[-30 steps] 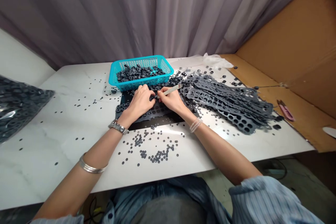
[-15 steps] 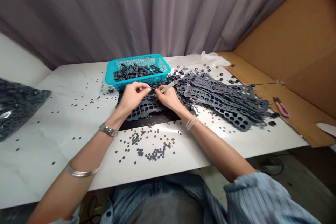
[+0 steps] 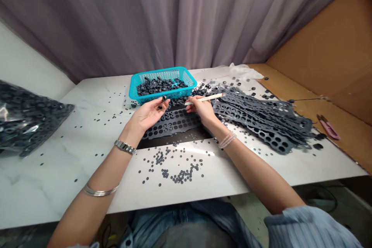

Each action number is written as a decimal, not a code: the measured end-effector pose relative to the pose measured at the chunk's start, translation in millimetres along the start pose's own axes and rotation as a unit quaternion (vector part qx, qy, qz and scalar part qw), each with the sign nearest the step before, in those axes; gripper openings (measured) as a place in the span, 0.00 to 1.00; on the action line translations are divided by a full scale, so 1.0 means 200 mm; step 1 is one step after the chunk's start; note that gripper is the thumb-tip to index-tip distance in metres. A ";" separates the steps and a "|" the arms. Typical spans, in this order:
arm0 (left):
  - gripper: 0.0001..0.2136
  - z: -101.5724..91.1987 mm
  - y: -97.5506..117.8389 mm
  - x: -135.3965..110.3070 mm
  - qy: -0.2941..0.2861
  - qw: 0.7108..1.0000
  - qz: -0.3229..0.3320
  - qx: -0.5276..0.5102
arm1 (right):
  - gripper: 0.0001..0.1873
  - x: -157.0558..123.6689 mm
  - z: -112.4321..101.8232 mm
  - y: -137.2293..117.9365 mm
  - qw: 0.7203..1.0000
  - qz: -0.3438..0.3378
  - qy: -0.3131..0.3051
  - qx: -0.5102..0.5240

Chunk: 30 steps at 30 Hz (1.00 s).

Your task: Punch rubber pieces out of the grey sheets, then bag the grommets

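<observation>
pinching at least 1 small black piece (image 3: 164,98) at the curled fingertips of the left hand (image 3: 149,113), with the palm turned upward, just in front of a turquoise basket (image 3: 133,90); cannot tell the exact count there. gripping 1 white stick (image 3: 209,97) like a pen in the right hand (image 3: 204,109), with the fingers closed around it and its reddish end pointing right. holding the 2 hands apart, near a grey perforated sheet (image 3: 176,126) lying on a black mat (image 3: 205,132). see dark pieces (image 3: 159,86) heaped inside the basket, and a pile of perforated strips (image 3: 261,118) just right of the sheet. see small dark discs (image 3: 181,177) scattered on the white table (image 3: 232,180), nearer the body. see a clear bag (image 3: 31,118) of similar pieces at far left, crumpled white plastic (image 3: 244,71) at the back, and pink-handled snips (image 3: 329,128) on cardboard (image 3: 348,118) at right. wearing a metal watch (image 3: 125,147) and a bangle (image 3: 100,193) on the left arm, and a beaded bracelet (image 3: 228,140) on the right wrist. facing a grey curtain (image 3: 203,15).
</observation>
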<state>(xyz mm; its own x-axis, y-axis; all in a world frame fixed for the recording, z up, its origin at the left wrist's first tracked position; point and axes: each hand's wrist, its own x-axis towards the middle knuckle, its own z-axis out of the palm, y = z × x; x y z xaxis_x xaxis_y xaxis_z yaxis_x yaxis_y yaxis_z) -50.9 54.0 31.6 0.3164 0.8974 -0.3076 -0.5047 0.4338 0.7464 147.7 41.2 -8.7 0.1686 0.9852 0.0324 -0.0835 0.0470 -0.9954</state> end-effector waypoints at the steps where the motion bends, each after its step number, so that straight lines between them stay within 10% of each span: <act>1: 0.07 0.00 0.00 -0.01 -0.002 1.000 0.004 -0.001 | 0.09 0.00 0.00 -0.02 1.000 -0.001 -0.001 0.003; 11: 0.08 -0.05 -0.02 0.00 -0.009 0.966 0.102 0.236 | 0.11 -0.05 0.07 0.02 0.996 -0.021 -0.043 -0.074; 23: 0.14 -0.01 -0.11 -0.05 0.016 0.683 0.207 0.700 | 0.13 -0.09 0.08 0.05 0.966 -0.097 -0.097 -0.221; 30: 0.10 0.00 -0.17 -0.04 0.042 0.644 0.210 0.734 | 0.14 -0.11 0.10 0.01 0.948 -0.126 -0.098 -0.276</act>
<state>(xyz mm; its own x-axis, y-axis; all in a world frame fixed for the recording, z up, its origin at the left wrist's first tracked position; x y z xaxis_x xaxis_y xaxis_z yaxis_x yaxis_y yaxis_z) -36.8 32.1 9.1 0.3242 0.9386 0.1181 0.7921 -0.3376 0.5086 123.4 23.8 -10.1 -0.0747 0.9683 0.2382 0.4701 0.2448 -0.8480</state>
